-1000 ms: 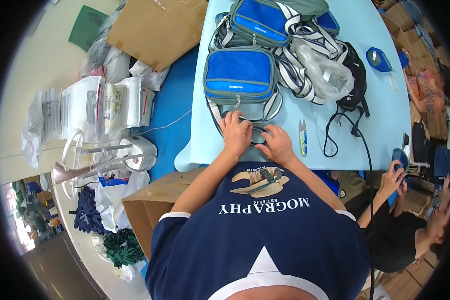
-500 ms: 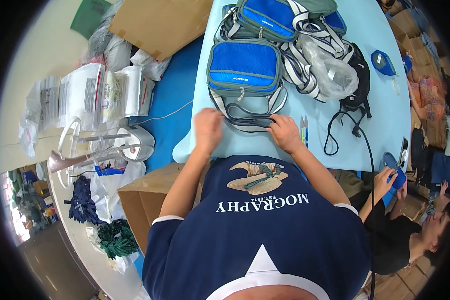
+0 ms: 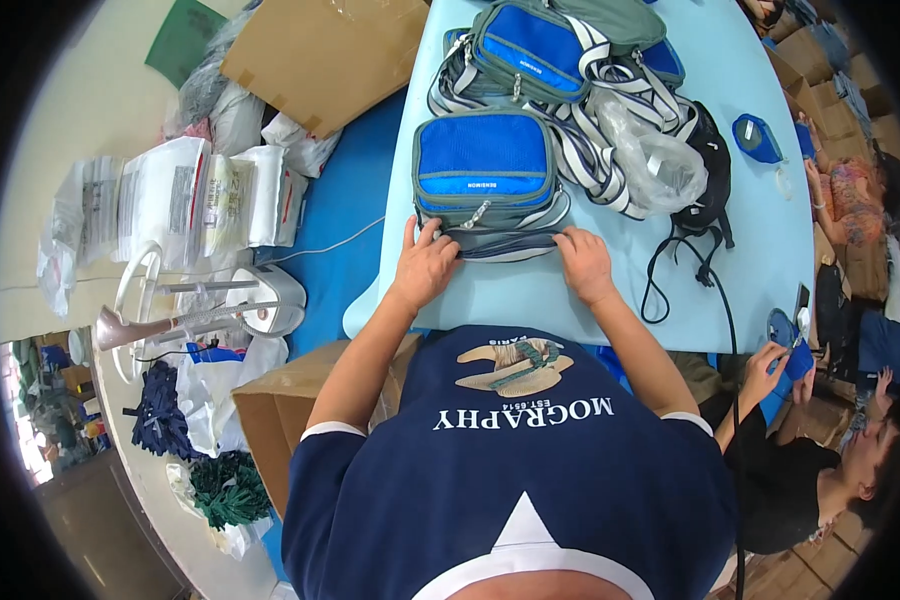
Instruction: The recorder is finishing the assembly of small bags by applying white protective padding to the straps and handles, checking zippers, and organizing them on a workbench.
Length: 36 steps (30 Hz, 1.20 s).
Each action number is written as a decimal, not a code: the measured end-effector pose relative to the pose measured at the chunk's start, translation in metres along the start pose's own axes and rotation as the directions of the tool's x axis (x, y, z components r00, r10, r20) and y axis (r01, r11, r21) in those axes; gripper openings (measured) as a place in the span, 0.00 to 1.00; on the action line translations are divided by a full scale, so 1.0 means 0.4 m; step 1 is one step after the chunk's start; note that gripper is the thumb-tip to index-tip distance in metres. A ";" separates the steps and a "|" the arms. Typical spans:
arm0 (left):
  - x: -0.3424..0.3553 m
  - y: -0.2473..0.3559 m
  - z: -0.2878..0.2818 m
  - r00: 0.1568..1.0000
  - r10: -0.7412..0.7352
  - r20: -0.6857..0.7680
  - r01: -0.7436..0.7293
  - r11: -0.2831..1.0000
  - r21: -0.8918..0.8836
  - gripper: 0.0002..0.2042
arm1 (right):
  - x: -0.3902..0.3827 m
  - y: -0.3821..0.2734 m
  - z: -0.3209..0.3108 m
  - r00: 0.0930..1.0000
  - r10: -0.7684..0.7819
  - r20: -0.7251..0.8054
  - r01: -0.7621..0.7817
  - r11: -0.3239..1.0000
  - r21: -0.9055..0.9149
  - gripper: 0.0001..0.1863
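Note:
A blue bag with grey-green trim (image 3: pixel 482 155) lies near the front of the pale blue table. Its dark strap with white edging (image 3: pixel 505 246) is folded into a narrow bundle along the bag's near side. The left end of the bundle is in my left hand (image 3: pixel 428 264), fingers bent over it. At the right end, my right hand (image 3: pixel 584 264) pinches the strap between thumb and fingers. A zip pull hangs from the bag's near edge, just above the strap.
Beyond lie more blue bags (image 3: pixel 530 50) with striped straps, clear plastic (image 3: pixel 660 165) and a black pouch (image 3: pixel 708 165) with cords. A blue piece (image 3: pixel 757 138) lies far right. An opened carton (image 3: pixel 310 385) stands at my left; a co-worker's hands (image 3: pixel 770 370) hold blue material at right.
My left hand has moved from the bag's left side onto the strap. The strap's loose loops are now gathered flat, and the bag sits slightly nearer. The snips beside my right hand no longer show.

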<state>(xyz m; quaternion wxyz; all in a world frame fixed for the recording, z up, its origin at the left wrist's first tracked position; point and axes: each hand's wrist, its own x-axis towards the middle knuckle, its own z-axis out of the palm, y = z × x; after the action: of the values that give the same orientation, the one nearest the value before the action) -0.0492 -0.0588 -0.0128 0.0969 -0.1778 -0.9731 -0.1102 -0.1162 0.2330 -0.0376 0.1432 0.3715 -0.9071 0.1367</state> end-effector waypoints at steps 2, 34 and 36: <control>-0.005 0.013 -0.001 0.998 -0.001 -0.061 -0.002 0.998 -0.057 0.09 | 0.025 -0.038 -0.038 1.000 0.006 -0.015 -0.005 0.999 0.037 0.19; 0.046 0.119 -0.013 0.994 0.038 -0.099 -0.069 0.942 -0.329 0.27 | 0.100 -0.065 0.022 0.950 -0.254 0.182 0.239 0.966 0.101 0.18; 0.056 0.121 0.047 0.993 0.088 -0.074 -0.099 0.983 -0.155 0.24 | 0.087 -0.067 0.026 0.947 -0.294 0.130 0.286 0.955 0.074 0.15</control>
<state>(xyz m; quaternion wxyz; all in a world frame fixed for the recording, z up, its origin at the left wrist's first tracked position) -0.0547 -0.0029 -0.0169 0.1202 -0.2269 -0.9479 -0.1886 -0.1225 0.1887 -0.0307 0.0879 0.5133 -0.8462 0.1127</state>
